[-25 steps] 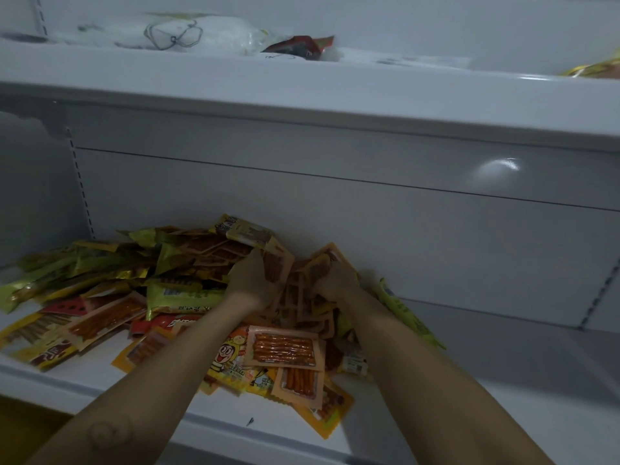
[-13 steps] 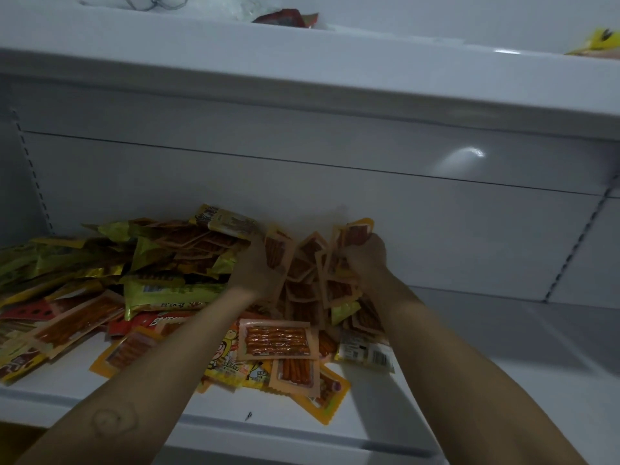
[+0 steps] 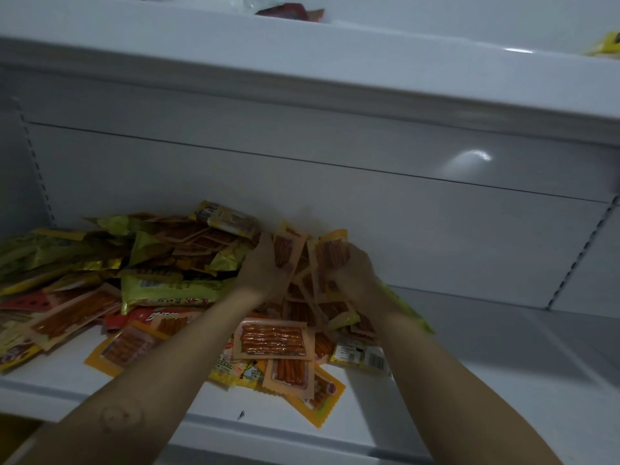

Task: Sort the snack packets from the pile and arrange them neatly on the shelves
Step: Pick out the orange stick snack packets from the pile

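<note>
Count log, positions taken from the pile (image 3: 141, 273).

- Shelves: 2. Lower shelf (image 3: 469, 380) under the pile, upper shelf (image 3: 302, 62) above it.
- Hands: 2. Left hand (image 3: 265, 270) and right hand (image 3: 352, 276), both at the pile's right end.
- Orange stick packets (image 3: 273, 340): 5 lying flat along the pile's front. More are bunched in the two hands, overlapped, not countable.
- Green-yellow long packets (image 3: 174, 290): at least 4 in the pile's left half; others buried.
- Red packets (image 3: 151, 317): 2 at the pile's left front.
- Barcode packet (image 3: 360, 355): 1, at the pile's right front.
- Upper red packet (image 3: 288, 11): 1, above the pile.
- Yellow packet (image 3: 604, 45): 1, above the pile and far right.
- Pile total: not countable.
</note>
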The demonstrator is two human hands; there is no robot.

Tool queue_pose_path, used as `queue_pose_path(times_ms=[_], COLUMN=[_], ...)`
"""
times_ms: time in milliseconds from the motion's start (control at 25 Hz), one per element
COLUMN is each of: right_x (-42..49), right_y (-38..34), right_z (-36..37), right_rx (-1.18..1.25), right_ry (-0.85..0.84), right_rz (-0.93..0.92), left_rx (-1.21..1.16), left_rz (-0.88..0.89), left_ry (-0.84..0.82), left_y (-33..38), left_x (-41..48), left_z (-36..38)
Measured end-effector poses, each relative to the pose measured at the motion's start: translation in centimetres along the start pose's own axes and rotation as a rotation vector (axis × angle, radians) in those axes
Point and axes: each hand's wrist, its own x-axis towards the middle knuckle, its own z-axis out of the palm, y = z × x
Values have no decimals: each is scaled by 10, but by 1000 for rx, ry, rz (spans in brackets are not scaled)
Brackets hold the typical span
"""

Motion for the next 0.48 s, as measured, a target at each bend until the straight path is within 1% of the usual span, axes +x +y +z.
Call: queue_pose_path(times_ms=[120, 200, 280, 360, 480], right_x=[0, -3, -4, -1, 9], right_y=[8, 13, 18, 18, 11], right_z=[13, 21, 26, 27, 14], right_rx=[-258, -359, -365, -285, -189], right_ry=[-150, -191, -168, -116, -19], right_rz=[-208, -252, -264, -238, -76], left_rx=[-3, -1, -10, -31, -61], left_rz=[-24, -39, -42, -53, -43], left_ry=[-6, 6, 21, 31, 27], left_y=[-3, -7, -11, -13, -13], left_x=[-3, -4, -3, -1, 1], left_z=[3, 3, 3, 2, 0])
